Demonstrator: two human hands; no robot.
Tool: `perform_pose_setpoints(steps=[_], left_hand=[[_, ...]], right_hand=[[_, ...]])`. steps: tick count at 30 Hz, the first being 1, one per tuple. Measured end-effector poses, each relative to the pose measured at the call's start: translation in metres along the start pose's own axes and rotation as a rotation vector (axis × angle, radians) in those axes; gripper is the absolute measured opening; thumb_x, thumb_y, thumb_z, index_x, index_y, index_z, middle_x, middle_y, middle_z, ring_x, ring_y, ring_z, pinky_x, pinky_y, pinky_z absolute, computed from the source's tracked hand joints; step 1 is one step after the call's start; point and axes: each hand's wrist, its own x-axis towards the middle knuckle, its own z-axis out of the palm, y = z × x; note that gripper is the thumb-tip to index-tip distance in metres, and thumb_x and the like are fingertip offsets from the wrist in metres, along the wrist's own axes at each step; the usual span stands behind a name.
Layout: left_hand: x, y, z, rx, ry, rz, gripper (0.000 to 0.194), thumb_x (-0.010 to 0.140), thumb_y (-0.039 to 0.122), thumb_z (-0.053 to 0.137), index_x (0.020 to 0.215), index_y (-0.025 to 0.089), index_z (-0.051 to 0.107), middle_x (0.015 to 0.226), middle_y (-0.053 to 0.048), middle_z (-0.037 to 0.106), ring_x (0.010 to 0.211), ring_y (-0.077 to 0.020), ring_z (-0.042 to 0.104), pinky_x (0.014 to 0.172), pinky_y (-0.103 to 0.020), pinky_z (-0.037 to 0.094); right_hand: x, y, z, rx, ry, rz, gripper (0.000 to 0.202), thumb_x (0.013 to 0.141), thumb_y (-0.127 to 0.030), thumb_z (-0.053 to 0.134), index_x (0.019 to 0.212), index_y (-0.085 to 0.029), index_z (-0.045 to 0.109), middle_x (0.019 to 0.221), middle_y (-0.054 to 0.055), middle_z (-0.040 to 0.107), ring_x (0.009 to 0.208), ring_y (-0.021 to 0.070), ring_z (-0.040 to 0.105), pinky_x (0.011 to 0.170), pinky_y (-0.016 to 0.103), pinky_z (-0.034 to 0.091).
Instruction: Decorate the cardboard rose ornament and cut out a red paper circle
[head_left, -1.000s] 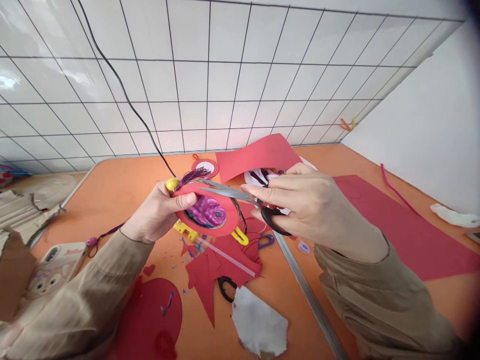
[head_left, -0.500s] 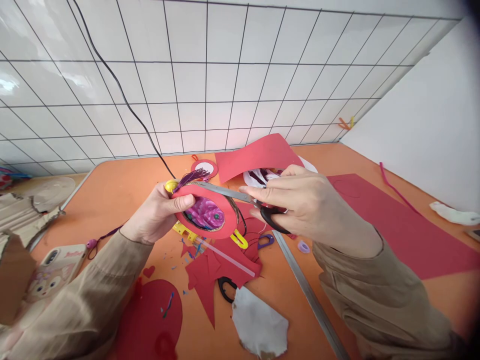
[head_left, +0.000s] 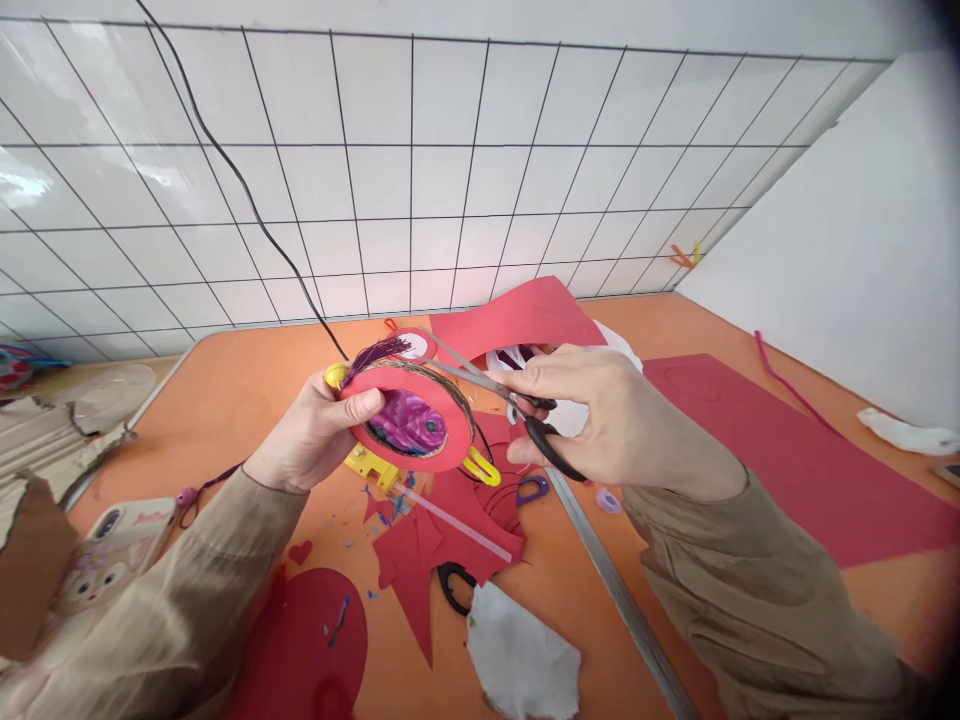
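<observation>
The scissors [head_left: 491,382] swung open, right hand [head_left: 630,420] gripping, at the red ring [head_left: 460,440] the left hand [head_left: 319,432] pinched—between snips, seemingly!

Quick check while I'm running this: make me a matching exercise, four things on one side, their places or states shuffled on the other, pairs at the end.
1. Left hand
2. Right hand
3. Phone
4. Metal strip

A. Lies slanting across the orange table
B. Holds black-handled scissors, blades parted
C. Cartoon-face case, partly hidden by a sleeve
D. Grips the red ring-shaped piece, thumb on its front

Pairs: 1-D, 2-B, 3-C, 4-A
</observation>
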Motion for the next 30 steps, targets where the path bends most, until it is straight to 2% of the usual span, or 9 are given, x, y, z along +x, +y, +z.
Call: perform_pose_setpoints(steps=[7, 11, 17, 22, 25, 27, 30], left_hand=[[0.0009, 0.0046, 0.0025, 0.009, -0.014, 0.017, 0.043, 0.063, 0.026, 0.088, 0.105, 0.020, 0.077, 0.095, -0.008, 0.078, 0.087, -0.0223, 0.073, 0.079, -0.029, 0.059], [0.0014, 0.0041, 0.0013, 0.026, -0.035, 0.044, 0.036, 0.067, 0.025, 0.086, 0.101, 0.019, 0.078, 0.091, -0.007, 0.079, 0.084, -0.0207, 0.073, 0.079, -0.028, 0.059], [0.0019, 0.0020, -0.0009, 0.050, -0.026, 0.033, 0.045, 0.066, 0.028, 0.086, 0.109, 0.021, 0.076, 0.096, -0.008, 0.078, 0.086, -0.0223, 0.072, 0.080, -0.030, 0.059], [0.0022, 0.0000, -0.0022, 0.039, -0.042, 0.034, 0.031, 0.067, 0.026, 0.086, 0.097, 0.019, 0.079, 0.087, -0.006, 0.078, 0.079, -0.0187, 0.072, 0.077, -0.026, 0.059], [0.0017, 0.0003, -0.0017, 0.026, -0.028, 0.013, 0.040, 0.065, 0.026, 0.087, 0.104, 0.018, 0.078, 0.091, -0.007, 0.078, 0.082, -0.0202, 0.072, 0.078, -0.027, 0.059], [0.0011, 0.0010, -0.0013, 0.017, -0.020, -0.012, 0.048, 0.064, 0.027, 0.088, 0.109, 0.019, 0.076, 0.094, -0.008, 0.079, 0.083, -0.0208, 0.072, 0.077, -0.028, 0.059], [0.0006, 0.0019, -0.0019, -0.005, -0.029, -0.062, 0.048, 0.064, 0.027, 0.088, 0.109, 0.019, 0.076, 0.094, -0.008, 0.079, 0.082, -0.0202, 0.072, 0.075, -0.027, 0.060]], right_hand=[[0.0004, -0.0062, -0.0034, -0.067, -0.025, -0.022, 0.028, 0.082, -0.023, 0.061, 0.107, -0.021, 0.071, 0.052, -0.006, 0.048, 0.050, 0.0115, 0.041, 0.064, 0.032, 0.038], [-0.0001, -0.0046, -0.0016, -0.075, -0.010, -0.028, 0.026, 0.081, -0.024, 0.062, 0.104, -0.020, 0.072, 0.055, -0.005, 0.053, 0.052, 0.0118, 0.046, 0.065, 0.032, 0.038], [0.0008, -0.0031, 0.0023, -0.092, -0.003, -0.047, 0.023, 0.082, -0.028, 0.065, 0.103, -0.021, 0.071, 0.054, -0.006, 0.053, 0.051, 0.0110, 0.044, 0.063, 0.030, 0.036], [0.0021, -0.0027, 0.0034, -0.117, -0.008, -0.058, 0.011, 0.085, -0.028, 0.063, 0.087, -0.021, 0.071, 0.052, -0.006, 0.051, 0.050, 0.0097, 0.041, 0.062, 0.029, 0.034], [0.0018, -0.0018, 0.0034, -0.124, -0.001, -0.063, 0.014, 0.086, -0.026, 0.060, 0.079, -0.021, 0.071, 0.052, -0.006, 0.050, 0.049, 0.0094, 0.040, 0.062, 0.029, 0.033], [0.0010, -0.0009, 0.0031, -0.137, 0.007, -0.076, 0.015, 0.086, -0.023, 0.057, 0.087, -0.020, 0.072, 0.052, -0.006, 0.049, 0.050, 0.0095, 0.040, 0.062, 0.029, 0.033], [-0.0001, 0.0003, 0.0024, -0.198, 0.014, -0.102, 0.025, 0.084, -0.017, 0.055, 0.102, -0.020, 0.072, 0.052, -0.006, 0.048, 0.051, 0.0104, 0.038, 0.063, 0.029, 0.034]])
